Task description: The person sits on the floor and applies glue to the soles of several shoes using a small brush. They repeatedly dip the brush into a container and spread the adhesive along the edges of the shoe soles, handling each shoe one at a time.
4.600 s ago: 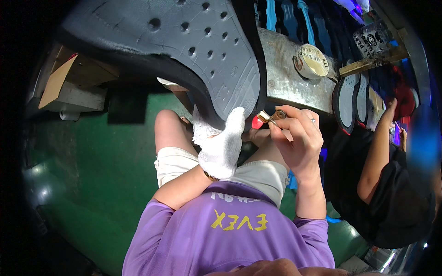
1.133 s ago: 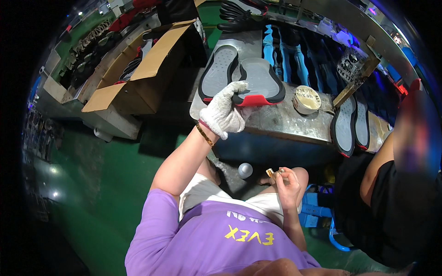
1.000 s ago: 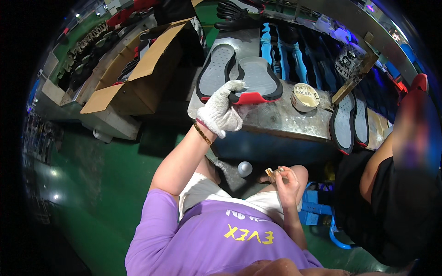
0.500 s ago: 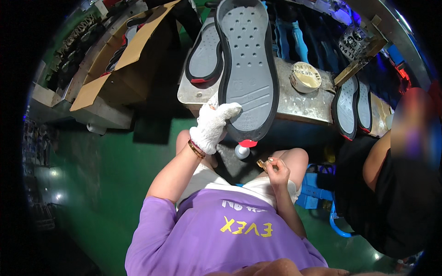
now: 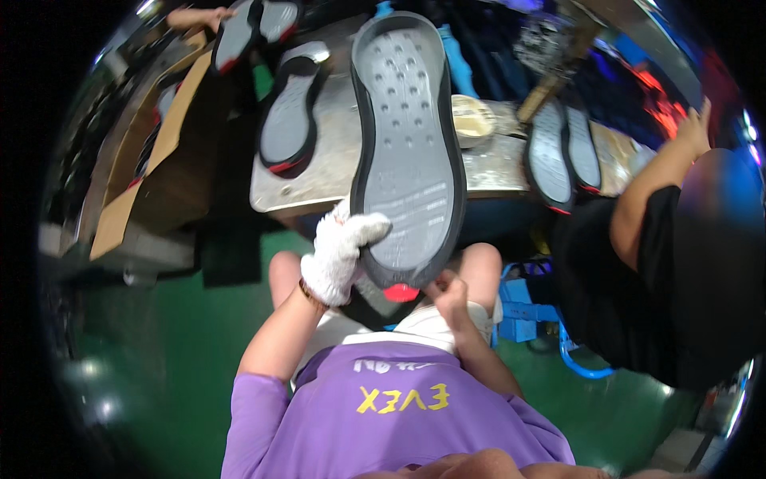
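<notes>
A grey shoe sole [image 5: 407, 184] with a black rim stands tilted in front of me, its dimpled grey inner face toward me. My left hand [image 5: 335, 255], in a white knitted glove, grips its near left edge, the thumb lying over the grey face. At the near end of the sole is a red tip [image 5: 400, 293]. Bare and slightly blurred, my right hand [image 5: 453, 297] is closed close beside that tip. Its fingertips are partly behind the sole, so what they hold is hidden. Another grey and black sole [image 5: 289, 120] lies on the worktable [image 5: 355, 152] to the left.
A round tub [image 5: 472, 118] with pale contents stands behind the held sole. Two more soles [image 5: 550, 156] lie at the table's right, near a co-worker's arm [image 5: 638, 203]. An open cardboard box [image 5: 171, 128] is at left; another person's hand [image 5: 206, 17] holds soles beyond it.
My right hand has moved up from over my lap to the sole's near end; the small brownish piece in its fingers no longer shows. A hand with soles has appeared at far left.
</notes>
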Demonstrator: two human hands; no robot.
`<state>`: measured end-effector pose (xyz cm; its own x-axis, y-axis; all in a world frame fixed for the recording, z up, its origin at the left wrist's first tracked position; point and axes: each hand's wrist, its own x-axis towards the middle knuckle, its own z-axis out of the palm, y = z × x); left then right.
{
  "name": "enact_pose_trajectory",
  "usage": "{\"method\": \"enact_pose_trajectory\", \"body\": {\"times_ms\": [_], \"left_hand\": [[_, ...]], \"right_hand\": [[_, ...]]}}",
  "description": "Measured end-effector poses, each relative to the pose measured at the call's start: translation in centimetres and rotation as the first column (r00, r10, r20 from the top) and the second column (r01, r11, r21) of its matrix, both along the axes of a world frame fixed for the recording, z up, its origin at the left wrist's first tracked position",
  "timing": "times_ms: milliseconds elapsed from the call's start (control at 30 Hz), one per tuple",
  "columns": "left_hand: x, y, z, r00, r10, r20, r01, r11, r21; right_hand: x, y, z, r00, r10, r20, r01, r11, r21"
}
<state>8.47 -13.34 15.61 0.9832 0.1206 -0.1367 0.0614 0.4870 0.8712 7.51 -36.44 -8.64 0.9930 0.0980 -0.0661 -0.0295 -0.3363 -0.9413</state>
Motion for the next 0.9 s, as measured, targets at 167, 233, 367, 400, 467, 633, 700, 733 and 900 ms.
{"method": "enact_pose_trajectory", "body": {"times_ms": [167,233,367,400,467,633,700,733,900], "left_hand": [[2.4,-7.7,-0.1,0.933,-0.356,-0.057,0.360,0.930,0.072],[4.7,-11.2,0.2,0.872,-0.490,-0.012,0.481,0.852,0.206],[11.3,-18.5,-0.3,0.814,-0.580,0.044,0.539,0.780,0.318],[13.6,-20.4,-1.5,0.812,-0.582,0.037,0.563,0.799,0.210],[18.3,-25.6,-1.8,0.810,-0.583,0.063,0.585,0.797,-0.150],[26.6,-28.1,-2.9,0.781,-0.548,0.301,0.309,0.756,0.577],[23.4,-26.9,-0.1,0.761,-0.648,0.026,0.635,0.753,0.174],[21.1,-25.3,0.8,0.773,-0.630,0.070,0.619,0.774,0.134],[15.5,-9.6,-0.1,0.729,-0.309,0.611,-0.338,0.614,0.713]], "right_hand": [[1.1,-0.2,-0.5,0.970,0.056,0.235,-0.052,0.998,-0.022],[1.0,-0.9,-0.3,0.953,0.026,0.303,-0.018,0.999,-0.029],[1.0,-1.8,0.7,0.996,0.023,0.087,-0.005,0.980,-0.201],[0.7,-1.1,2.2,0.997,-0.043,0.061,0.046,0.998,-0.052],[0.9,-1.3,3.2,0.998,-0.062,-0.013,0.060,0.989,-0.134],[1.1,-0.9,3.1,0.995,-0.096,0.015,0.097,0.988,-0.118],[1.8,-1.4,3.0,0.995,-0.099,0.014,0.100,0.977,-0.186],[2.1,-1.3,2.9,0.996,-0.088,0.020,0.090,0.972,-0.218],[2.5,-0.3,0.3,0.989,-0.133,0.068,0.128,0.989,0.081]]}}
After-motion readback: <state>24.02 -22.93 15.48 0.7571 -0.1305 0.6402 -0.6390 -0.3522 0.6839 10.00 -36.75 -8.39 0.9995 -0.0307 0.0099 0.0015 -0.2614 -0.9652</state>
